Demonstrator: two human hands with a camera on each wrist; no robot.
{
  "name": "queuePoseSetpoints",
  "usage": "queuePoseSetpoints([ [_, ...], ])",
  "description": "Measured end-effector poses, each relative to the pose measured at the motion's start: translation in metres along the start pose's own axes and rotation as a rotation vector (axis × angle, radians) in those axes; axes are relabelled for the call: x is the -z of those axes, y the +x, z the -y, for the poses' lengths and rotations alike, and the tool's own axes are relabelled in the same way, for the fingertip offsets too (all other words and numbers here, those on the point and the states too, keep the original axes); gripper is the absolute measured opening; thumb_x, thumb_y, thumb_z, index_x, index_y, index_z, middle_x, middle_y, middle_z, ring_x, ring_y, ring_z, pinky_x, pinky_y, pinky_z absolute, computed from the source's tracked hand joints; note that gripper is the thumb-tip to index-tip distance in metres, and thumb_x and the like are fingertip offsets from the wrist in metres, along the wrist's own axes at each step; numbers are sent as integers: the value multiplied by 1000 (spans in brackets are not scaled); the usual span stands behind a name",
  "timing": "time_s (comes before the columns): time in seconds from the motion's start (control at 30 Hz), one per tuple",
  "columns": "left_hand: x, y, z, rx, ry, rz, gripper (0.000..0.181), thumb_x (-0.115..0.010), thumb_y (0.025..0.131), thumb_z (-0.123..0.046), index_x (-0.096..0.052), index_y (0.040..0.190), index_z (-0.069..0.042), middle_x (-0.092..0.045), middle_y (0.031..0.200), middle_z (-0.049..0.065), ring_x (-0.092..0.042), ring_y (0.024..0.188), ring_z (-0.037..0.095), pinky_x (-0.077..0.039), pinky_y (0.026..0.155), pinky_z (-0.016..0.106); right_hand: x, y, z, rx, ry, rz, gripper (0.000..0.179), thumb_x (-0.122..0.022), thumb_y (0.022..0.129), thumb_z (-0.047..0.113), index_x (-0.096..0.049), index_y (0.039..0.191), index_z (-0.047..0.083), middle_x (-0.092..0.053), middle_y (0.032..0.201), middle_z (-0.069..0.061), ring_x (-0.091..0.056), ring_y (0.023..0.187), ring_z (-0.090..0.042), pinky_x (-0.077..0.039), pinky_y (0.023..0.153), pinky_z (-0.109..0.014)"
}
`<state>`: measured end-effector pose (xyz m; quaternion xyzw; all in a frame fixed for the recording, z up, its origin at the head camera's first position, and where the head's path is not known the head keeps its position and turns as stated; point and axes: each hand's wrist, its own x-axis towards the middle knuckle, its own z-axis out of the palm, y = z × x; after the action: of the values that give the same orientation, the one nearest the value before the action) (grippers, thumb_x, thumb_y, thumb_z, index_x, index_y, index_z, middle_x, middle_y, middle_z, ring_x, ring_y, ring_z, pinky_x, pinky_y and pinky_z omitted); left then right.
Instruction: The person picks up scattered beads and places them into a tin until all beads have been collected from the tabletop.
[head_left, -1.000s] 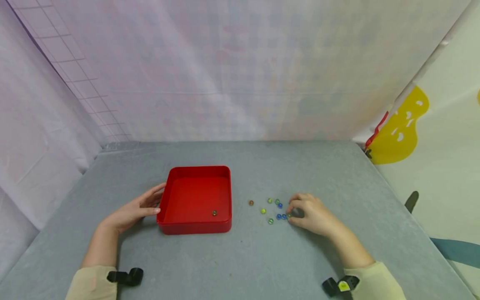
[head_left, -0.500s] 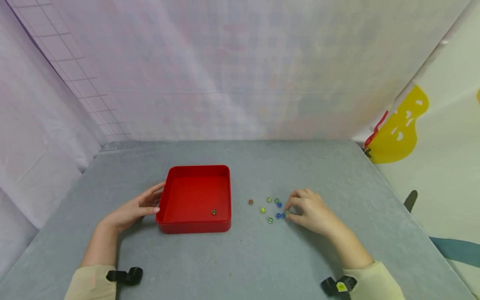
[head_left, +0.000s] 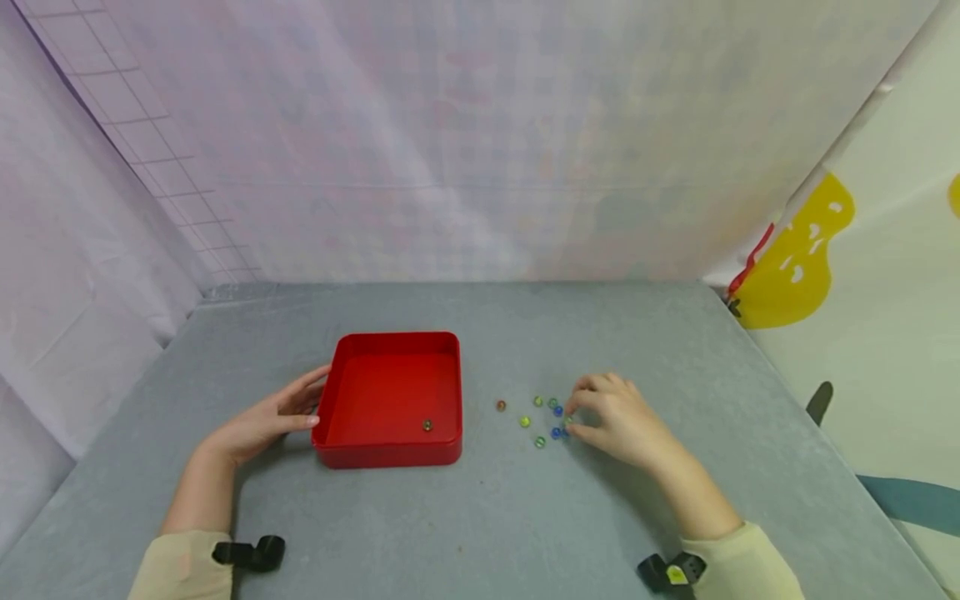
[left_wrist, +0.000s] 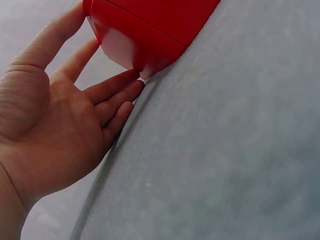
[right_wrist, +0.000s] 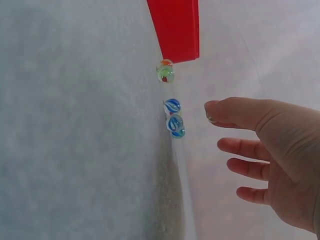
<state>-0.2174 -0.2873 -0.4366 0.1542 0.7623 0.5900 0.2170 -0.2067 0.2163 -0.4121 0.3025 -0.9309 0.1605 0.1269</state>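
A square red tray stands left of centre in the head view, with one dark marble on its floor. My left hand rests against the tray's left side. In the left wrist view, its extended fingers touch the red wall. On the right, my right hand pinches a greenish marble between thumb and index finger. The right wrist view shows only a sliver of it at the fingertips, above blue-swirled marbles. Left of that hand lie a yellow marble and a green marble.
A brown-orange marble lies closest to the tray, and more green and blue marbles are scattered near the right hand. A grey cloth covers the table. Pale curtains hang behind and at both sides.
My right hand has shifted slightly left and away from me, lifting the greenish marble toward the blue ones. The left hand and the tray have stayed in place.
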Motion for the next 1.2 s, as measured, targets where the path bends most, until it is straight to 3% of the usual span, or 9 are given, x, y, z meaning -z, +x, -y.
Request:
queuePoseSetpoints([
  [0.33,-1,0,1,-22,-15,16,73,-57,95,-13,-14,154,-12,-15,154,23,-13,139,43,-27,103,56,4,8,8,-4,21,-6,19,-85,73,22,-70,86,20,-60,103,-2,-50,96,-24,-37,80,-46],
  [0.93,-1,0,1,19,-9,-10,75,-59,94,-16,-15,154,-16,-17,155,20,-15,139,41,-28,103,59,6,26,24,7,35,1,17,-83,75,21,-72,87,19,-60,105,-3,-50,100,-26,-36,87,-50],
  [1.2,0,0,2,-11,-12,5,74,-57,95,-13,-14,154,-14,-16,155,22,-14,139,43,-26,103,59,5,35,32,24,43,-17,18,-84,74,22,-71,87,20,-60,104,-3,-51,99,-25,-37,85,-48],
])
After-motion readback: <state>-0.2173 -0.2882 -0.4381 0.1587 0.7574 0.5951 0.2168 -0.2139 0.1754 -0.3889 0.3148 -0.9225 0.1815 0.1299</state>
